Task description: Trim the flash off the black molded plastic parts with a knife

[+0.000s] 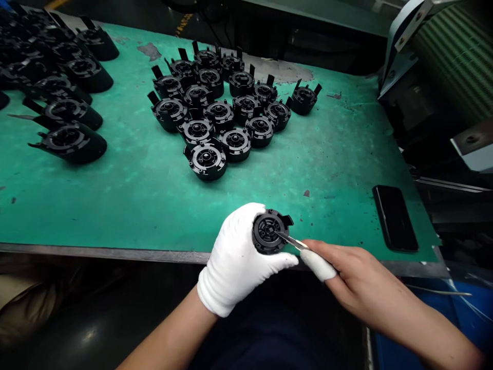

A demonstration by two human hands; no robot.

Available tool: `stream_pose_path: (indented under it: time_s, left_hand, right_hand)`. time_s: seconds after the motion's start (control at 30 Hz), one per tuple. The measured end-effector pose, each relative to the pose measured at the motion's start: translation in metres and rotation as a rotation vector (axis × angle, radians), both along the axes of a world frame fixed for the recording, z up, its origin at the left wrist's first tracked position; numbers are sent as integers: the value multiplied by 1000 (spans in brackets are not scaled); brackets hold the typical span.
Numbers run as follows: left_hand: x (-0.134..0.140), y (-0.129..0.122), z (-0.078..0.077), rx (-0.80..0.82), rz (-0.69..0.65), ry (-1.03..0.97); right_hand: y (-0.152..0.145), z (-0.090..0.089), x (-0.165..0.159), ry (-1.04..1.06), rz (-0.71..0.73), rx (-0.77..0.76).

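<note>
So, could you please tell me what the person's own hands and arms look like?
The left hand wears a white fabric glove with a rounded cuff at the wrist. The right hand has no full glove, only a white sleeve-like cover on the thumb. Both forearms are bare where they show, with no sleeves in view.
</note>
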State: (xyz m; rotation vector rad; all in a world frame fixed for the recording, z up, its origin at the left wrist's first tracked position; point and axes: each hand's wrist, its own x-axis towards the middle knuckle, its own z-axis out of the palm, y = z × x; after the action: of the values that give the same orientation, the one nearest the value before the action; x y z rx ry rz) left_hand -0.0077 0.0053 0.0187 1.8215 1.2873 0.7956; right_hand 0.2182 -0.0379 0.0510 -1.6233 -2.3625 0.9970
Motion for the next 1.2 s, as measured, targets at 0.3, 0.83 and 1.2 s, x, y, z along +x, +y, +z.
stream_pose_path:
  time_s: [0.3,0.83,1.2]
  left_hand:
    - [2,1,-1,18,8,24]
    - [4,-2,-3,-6,24,50]
    - [3,-2,-2,-1,6,87]
  right_hand:
    - [-11,-4,-6,90,-76,-72]
    - [-25,-11,-23,122,-160,-178]
    - [-5,-20,-5,-33,-152,98]
